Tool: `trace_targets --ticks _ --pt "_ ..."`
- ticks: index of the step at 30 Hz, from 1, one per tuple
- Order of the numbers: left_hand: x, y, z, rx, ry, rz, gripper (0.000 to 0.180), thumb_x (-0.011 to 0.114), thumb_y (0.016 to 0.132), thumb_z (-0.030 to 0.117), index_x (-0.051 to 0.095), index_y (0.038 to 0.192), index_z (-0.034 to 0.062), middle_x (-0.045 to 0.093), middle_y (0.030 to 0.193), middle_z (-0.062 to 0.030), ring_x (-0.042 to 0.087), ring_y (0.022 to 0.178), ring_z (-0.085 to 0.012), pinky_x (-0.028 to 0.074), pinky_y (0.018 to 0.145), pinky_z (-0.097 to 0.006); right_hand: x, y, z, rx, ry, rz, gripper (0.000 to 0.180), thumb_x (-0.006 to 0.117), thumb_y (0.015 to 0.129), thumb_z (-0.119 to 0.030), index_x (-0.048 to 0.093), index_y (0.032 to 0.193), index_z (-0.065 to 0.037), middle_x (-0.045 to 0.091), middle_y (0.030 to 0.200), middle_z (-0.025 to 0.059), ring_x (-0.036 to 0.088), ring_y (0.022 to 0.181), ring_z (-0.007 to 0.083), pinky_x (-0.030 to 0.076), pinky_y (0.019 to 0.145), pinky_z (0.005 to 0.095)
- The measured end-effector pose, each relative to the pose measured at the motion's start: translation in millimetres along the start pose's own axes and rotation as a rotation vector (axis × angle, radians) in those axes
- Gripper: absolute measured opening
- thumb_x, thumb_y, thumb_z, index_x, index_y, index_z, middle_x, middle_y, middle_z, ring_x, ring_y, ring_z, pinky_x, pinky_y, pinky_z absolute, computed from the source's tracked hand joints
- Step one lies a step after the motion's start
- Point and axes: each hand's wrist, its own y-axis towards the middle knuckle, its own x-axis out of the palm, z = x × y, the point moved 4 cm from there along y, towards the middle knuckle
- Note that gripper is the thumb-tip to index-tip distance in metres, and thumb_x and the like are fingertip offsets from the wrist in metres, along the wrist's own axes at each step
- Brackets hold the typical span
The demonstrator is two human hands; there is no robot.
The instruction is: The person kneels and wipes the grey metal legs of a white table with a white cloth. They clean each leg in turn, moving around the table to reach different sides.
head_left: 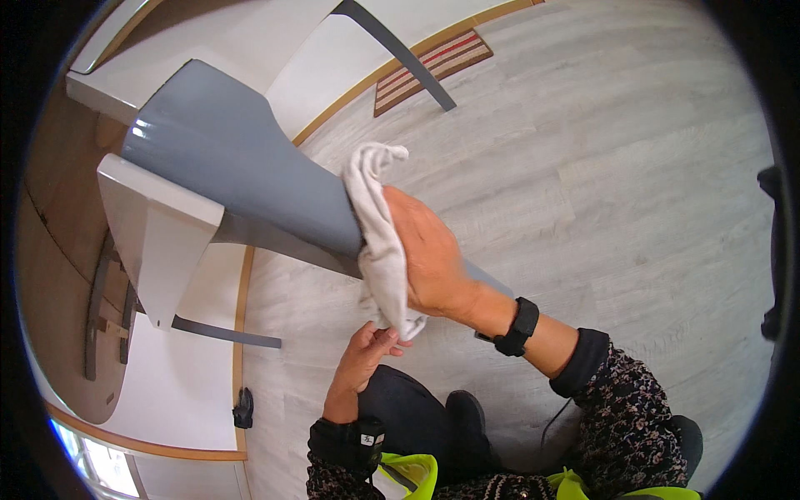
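Note:
A glossy grey furniture leg, broad at its upper end, slants from the upper left toward the middle. A crumpled white cloth is draped across its narrower part. My right hand is closed over the cloth and presses it against the leg; its fingertips are hidden by the cloth. Below, my left hand has its thumb and fingers at the cloth's lower end, seemingly pinching it. Next to the leg's broad end is a pale panel piece of the same furniture.
Two other grey legs, a far leg and a lower-left leg, extend over the wood-look floor. A striped mat lies along the wall. A black object rests by the skirting; my black shoe is below.

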Motion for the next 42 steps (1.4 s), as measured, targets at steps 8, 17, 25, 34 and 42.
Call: trace_targets --ticks 8,17,25,34,42 --pt "4 2 8 0.011 -0.006 -0.059 0.034 0.048 0.089 0.021 0.046 0.117 0.0024 0.059 0.098 -0.0097 0.057 0.09 -0.0168 0.045 0.075 -0.027 -23 -110 67 0.546 -0.038 -0.437 0.049 0.058 0.072 -0.02 0.044 0.118 -0.009 0.052 0.11 0.0166 0.053 0.094 0.0319 0.043 0.078 0.0383" --pt "11 3 11 0.012 -0.03 -0.08 0.033 0.049 0.089 0.02 0.046 0.117 0.0031 0.059 0.098 -0.0095 0.057 0.089 -0.0164 0.043 0.075 -0.026 -9 -38 64 0.717 0.293 -0.349 0.028 0.051 0.079 -0.024 0.055 0.096 -0.002 0.059 0.082 0.0211 0.057 0.078 0.0379 0.045 0.068 0.0374" --pt "10 3 9 0.033 -0.009 -0.071 0.034 0.051 0.089 0.021 0.046 0.117 0.0035 0.059 0.098 -0.0096 0.057 0.088 -0.0161 0.044 0.074 -0.026 -2 93 -30 0.253 0.182 -0.163 0.04 0.038 0.089 -0.024 0.039 0.122 -0.002 0.05 0.111 0.0232 0.048 0.104 0.0328 0.038 0.086 0.0371" --pt "6 1 7 0.012 -0.008 -0.076 0.034 0.05 0.089 0.023 0.046 0.117 0.0029 0.059 0.1 -0.0093 0.057 0.09 -0.0164 0.045 0.074 -0.027 -6 58 -40 -0.185 0.106 -0.006 0.053 0.048 0.073 0.004 0.038 0.125 -0.003 0.035 0.126 0.0224 0.036 0.117 0.0375 0.034 0.095 0.0413" --pt "12 4 5 0.008 -0.03 -0.051 0.034 0.054 0.086 0.028 0.053 0.109 0.0021 0.061 0.096 -0.0109 0.058 0.088 -0.0186 0.046 0.073 -0.03 11 49 -49 -0.386 0.14 -0.103 0.054 0.056 0.07 -0.002 0.043 0.122 -0.004 0.037 0.128 0.0158 0.037 0.117 0.0337 0.033 0.098 0.042"
